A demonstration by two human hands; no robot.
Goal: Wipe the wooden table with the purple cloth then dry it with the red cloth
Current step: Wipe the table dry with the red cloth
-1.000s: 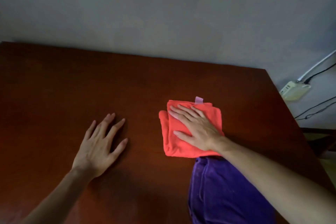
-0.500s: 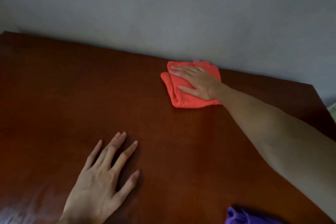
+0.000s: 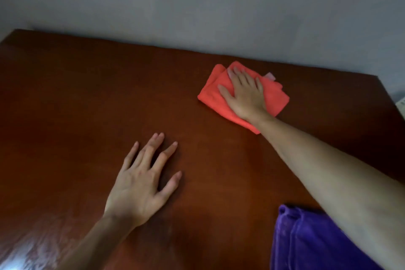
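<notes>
The folded red cloth [image 3: 275, 99] lies on the dark wooden table [image 3: 87, 98] toward its far right. My right hand [image 3: 245, 94] presses flat on top of the cloth, fingers spread and pointing to the wall. My left hand [image 3: 142, 182] rests palm down on the bare wood nearer to me, fingers apart and holding nothing. The purple cloth [image 3: 306, 243] sits bunched at the near right edge, partly hidden under my right forearm.
A grey wall [image 3: 197, 6] runs right along the table's far edge. The table's right edge falls away at the far right, where a small white object [image 3: 402, 105] shows beyond it. A glossy reflection marks the near left corner.
My right hand pushed the red cloth from mid-table out to the far edge by the wall, then drew it back a little and turned it. The left hand stayed flat on the wood.
</notes>
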